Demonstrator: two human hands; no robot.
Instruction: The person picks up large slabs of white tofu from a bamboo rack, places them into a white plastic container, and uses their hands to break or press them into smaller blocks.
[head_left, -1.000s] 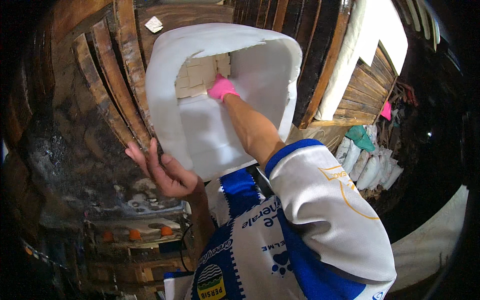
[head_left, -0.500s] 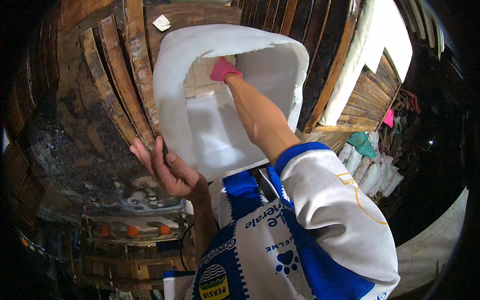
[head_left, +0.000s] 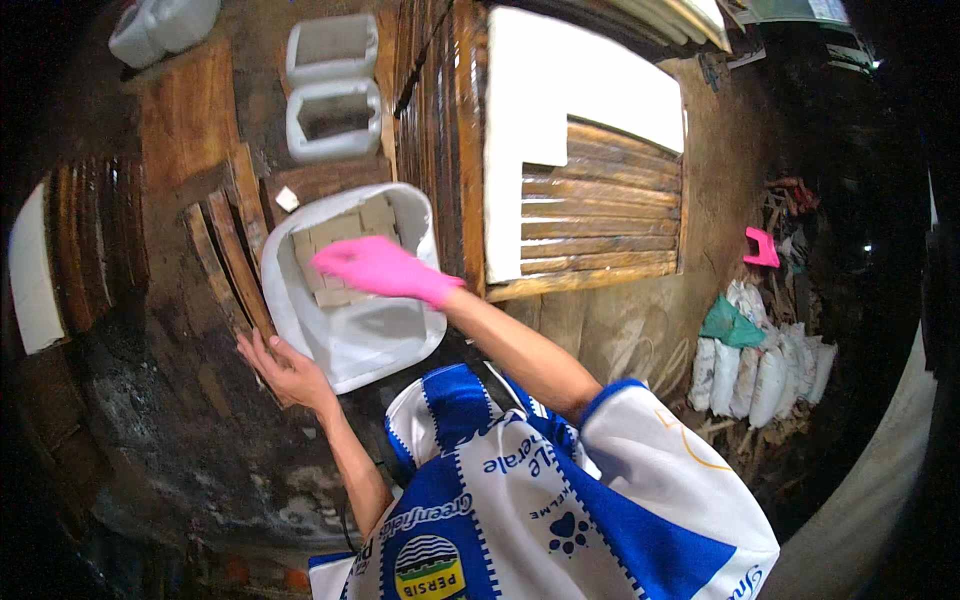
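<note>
A white plastic tub [head_left: 355, 375] with a rough-cut rim stands in front of me, tilted a little. Pale cream square blocks [head_left: 350, 226] lie packed in its far part. My right hand [head_left: 385, 270], in a pink glove, hovers over the tub's opening above the blocks. Its fingers are drawn together, and whatever may be between them is hidden. My left hand [head_left: 285, 372] is bare, with its fingers apart, beside the tub's lower left wall. It is close to the ends of some wooden slats [head_left: 232, 262].
A loose white piece [head_left: 287, 199] lies past the tub's rim. Two cut white containers [head_left: 333, 118] stand beyond. Slatted wooden racks [head_left: 600, 220] with a white sheet [head_left: 505, 150] rise to the right. Filled sacks [head_left: 765, 375] and a pink stool [head_left: 761, 247] are farther right.
My right hand has come up from deep inside the tub to above its opening. My left hand stays beside the tub. The view has pulled back and shows more around it.
</note>
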